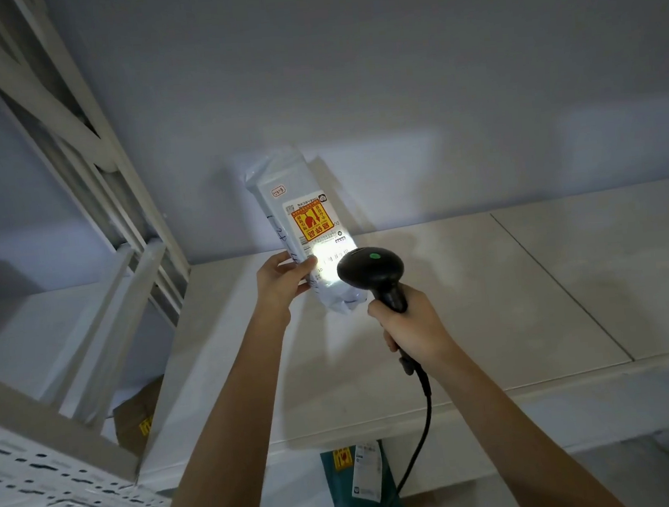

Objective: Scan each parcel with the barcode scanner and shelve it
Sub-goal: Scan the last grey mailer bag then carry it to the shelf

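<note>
Parcel (pixel 307 231): white-grey plastic mailer, long and narrow, held upright above the top shelf board, leaning back toward the wall; lower end crumpled, just over the board.
Label (pixel 316 224): white shipping label on the parcel's front, printed upside down to the camera, with a yellow and red fragile sticker in its upper part; lower part washed out by a bright patch of scanner light.
Left hand (pixel 281 283): grips the parcel's lower left edge, thumb across the front beside the lit patch, other fingers curled behind out of sight.
Barcode scanner (pixel 370 268): black, pistol-shaped, head aimed at the label from just beside it, green light on top of the head.
Right hand (pixel 410 323): fingers wrapped tight round the scanner's handle, clamped on it below the head.
Cable (pixel 420 426): black, hangs from the handle's base, runs down past the shelf edge.
Top shelf board (pixel 468 294): pale, glossy, seam running across it on the right; meets a pale wall (pixel 390 69) behind.
Lower level: teal parcel (pixel 363 487) with white label and yellow sticker under the board's front edge; brown cardboard parcel (pixel 136 421) with yellow sticker to the left.
Shelf frame (pixel 89 152): white metal uprights at left, perforated post (pixel 54 479) at lower left.
</note>
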Action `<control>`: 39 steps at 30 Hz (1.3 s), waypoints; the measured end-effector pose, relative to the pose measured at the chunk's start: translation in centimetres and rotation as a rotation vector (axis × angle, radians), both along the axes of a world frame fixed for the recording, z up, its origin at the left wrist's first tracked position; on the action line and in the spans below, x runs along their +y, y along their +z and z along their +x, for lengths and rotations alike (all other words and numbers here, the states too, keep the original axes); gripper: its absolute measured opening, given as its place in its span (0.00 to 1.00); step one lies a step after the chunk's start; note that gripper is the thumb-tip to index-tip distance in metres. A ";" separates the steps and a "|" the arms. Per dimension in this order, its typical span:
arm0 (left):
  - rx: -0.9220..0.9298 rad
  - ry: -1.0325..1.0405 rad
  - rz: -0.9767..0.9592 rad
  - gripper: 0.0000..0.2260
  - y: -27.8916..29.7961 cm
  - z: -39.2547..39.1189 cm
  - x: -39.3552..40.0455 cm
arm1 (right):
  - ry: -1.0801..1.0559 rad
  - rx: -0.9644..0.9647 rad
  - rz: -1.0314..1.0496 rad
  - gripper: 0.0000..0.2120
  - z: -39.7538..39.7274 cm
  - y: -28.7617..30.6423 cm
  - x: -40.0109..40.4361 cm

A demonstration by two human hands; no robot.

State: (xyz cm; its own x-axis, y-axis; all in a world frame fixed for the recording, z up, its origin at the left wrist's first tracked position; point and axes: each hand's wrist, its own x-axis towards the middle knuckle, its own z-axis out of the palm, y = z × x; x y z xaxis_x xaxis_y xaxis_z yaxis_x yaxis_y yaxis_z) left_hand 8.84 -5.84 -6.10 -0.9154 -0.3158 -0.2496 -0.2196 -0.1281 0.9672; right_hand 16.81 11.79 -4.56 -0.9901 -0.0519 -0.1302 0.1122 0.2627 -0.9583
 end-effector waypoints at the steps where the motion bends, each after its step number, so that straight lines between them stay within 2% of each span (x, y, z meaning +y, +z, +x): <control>1: -0.005 -0.002 0.007 0.21 0.0 0.1 0.0 | 0.000 0.003 0.007 0.10 0.0 0.0 0.0; 5: -0.015 0.007 0.011 0.18 0.1 0.3 0.1 | 0.012 0.009 -0.002 0.11 -0.1 -0.1 0.0; 9: -0.011 0.012 0.010 0.20 0.0 0.4 -0.3 | 0.019 -0.003 0.009 0.09 -0.6 -0.6 0.0; 14: 0.002 0.045 0.029 0.22 -0.3 0.7 -1.4 | -0.097 -0.012 0.061 0.06 -3.8 -2.8 0.4; 20: -0.002 0.048 0.075 0.23 -1.1 1.4 -2.9 | -0.120 -0.190 0.154 0.07 -8.5 -7.3 0.3; 24: 0.001 0.022 0.082 0.23 -1.3 1.5 -3.0 | -0.121 -0.163 0.283 0.13 -9.1 -8.3 0.1; 27: -0.002 -0.033 0.086 0.23 -1.4 1.0 -2.1 | -0.103 -0.206 0.362 0.11 -9.2 -8.2 0.1; 29: -0.004 -0.068 0.104 0.22 -1.3 0.7 -0.9 | -0.142 -0.172 0.403 0.20 -8.9 -8.0 0.9; 32: 0.018 -0.132 0.131 0.20 -1.1 0.3 1.5 | -0.184 0.119 0.154 0.32 -7.2 -6.2 3.5; 33: 0.028 -0.163 0.133 0.19 -0.9 0.3 2.4 | -0.111 0.173 0.058 0.36 -6.4 -5.3 4.7; 35: 0.037 -0.244 0.125 0.18 -0.6 0.5 4.6 | 0.075 0.152 -0.061 0.42 -4.7 -3.8 7.4; 37: 0.051 -0.331 0.103 0.17 -0.1 0.8 7.2 | 0.184 0.130 -0.073 0.41 -3.2 -2.3 10.1; 39: 0.084 -0.424 0.068 0.16 0.6 1.3 10.2 | 0.157 0.159 -0.076 0.37 -1.6 -1.1 12.3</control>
